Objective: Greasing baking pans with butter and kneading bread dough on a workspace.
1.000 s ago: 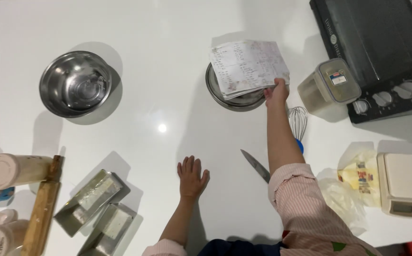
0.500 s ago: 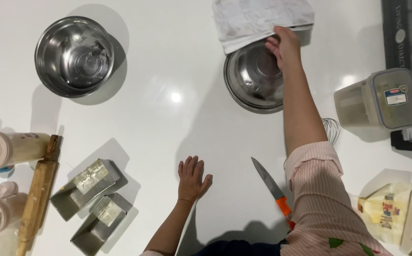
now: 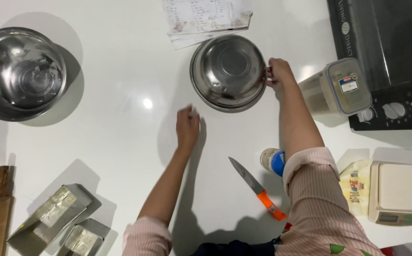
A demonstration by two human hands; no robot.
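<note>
Two steel bowls stand on the white counter (image 3: 120,156); the nearer bowl (image 3: 228,72), empty and upright, sits at the top centre, and the right hand (image 3: 279,72) meets its rim at three o'clock, fingers curled shut on the edge. The left hand (image 3: 187,128) hovers or rests on the counter at about seven o'clock from that bowl, close to it but apart, its fingers loosely bent and holding nothing. At twelve o'clock of the bowl lie papers (image 3: 207,18), their lower edge just beside the rim. At three o'clock, beyond the right hand, stands a lidded clear tub (image 3: 337,89), and behind that a black oven (image 3: 386,57). At six o'clock lies a knife (image 3: 257,188) with an orange handle, with a blue-capped jar (image 3: 272,161) just beside it. A scale (image 3: 395,192) sits at four o'clock. The second bowl (image 3: 20,72) is well apart at nine o'clock, and two loaf tins (image 3: 56,220) lie at seven o'clock.
</note>
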